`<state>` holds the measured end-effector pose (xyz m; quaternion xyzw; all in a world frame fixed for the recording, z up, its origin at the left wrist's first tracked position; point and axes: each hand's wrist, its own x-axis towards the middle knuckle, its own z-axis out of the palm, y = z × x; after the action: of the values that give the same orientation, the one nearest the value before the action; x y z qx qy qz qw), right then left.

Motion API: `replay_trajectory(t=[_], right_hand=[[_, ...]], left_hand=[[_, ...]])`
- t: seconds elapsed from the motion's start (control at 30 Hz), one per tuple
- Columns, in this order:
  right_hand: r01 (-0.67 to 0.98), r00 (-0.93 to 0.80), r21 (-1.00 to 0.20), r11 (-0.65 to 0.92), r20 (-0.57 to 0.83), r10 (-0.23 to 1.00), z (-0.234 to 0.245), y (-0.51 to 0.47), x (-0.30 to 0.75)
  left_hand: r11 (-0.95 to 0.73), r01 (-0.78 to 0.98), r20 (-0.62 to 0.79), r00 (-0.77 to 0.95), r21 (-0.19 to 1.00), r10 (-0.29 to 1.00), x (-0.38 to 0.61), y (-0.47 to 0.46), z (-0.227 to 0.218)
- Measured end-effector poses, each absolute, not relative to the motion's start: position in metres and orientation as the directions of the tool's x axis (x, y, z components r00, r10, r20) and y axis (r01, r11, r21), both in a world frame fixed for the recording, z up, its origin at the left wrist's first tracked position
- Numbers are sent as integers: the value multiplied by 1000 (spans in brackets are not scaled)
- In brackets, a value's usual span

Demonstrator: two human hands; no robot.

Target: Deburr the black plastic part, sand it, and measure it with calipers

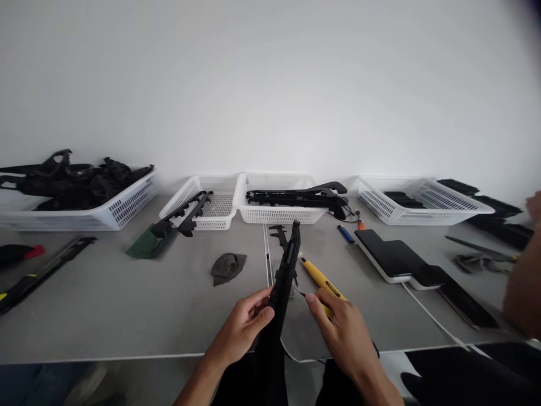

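Observation:
My left hand (245, 324) is closed around a long black plastic part (284, 282), which stands tilted over the table's front edge, its narrow end pointing away from me. My right hand (338, 324) grips a slim tool with a thin metal tip (299, 291); the fingers hide most of its handle, so I cannot tell its exact kind. The tip reaches toward the right side of the black part; whether they touch is unclear. Just beyond my right hand lies a yellow-handled tool (322, 277). Behind the black part a dark caliper (279, 234) lies on the table.
White baskets (279, 216) along the wall hold black plastic parts. A grey cloth piece (228, 268) and a green cloth (146, 243) lie left. Right are a blue item (345, 234), phone-like devices (382, 254) with a white cable, and another person's arm (524, 282).

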<state>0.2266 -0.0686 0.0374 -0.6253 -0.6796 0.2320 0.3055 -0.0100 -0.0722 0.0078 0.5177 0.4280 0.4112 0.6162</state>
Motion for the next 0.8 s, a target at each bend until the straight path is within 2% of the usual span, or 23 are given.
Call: replay_trajectory(t=[0.17, 0.43, 0.63, 0.8], right_hand=[[725, -6, -685, 79, 108, 994, 36, -68, 227], [688, -84, -710, 151, 129, 988, 35, -72, 222], [713, -33, -691, 121, 139, 990, 33, -61, 227], [747, -124, -648, 148, 83, 989, 33, -62, 226]], left_hand=[[133, -44, -115, 283, 990, 952, -11, -72, 7], [158, -114, -126, 243, 981, 962, -10, -73, 7], [172, -156, -98, 395, 973, 913, -13, -76, 12], [139, -138, -80, 365, 981, 928, -12, -75, 11]])
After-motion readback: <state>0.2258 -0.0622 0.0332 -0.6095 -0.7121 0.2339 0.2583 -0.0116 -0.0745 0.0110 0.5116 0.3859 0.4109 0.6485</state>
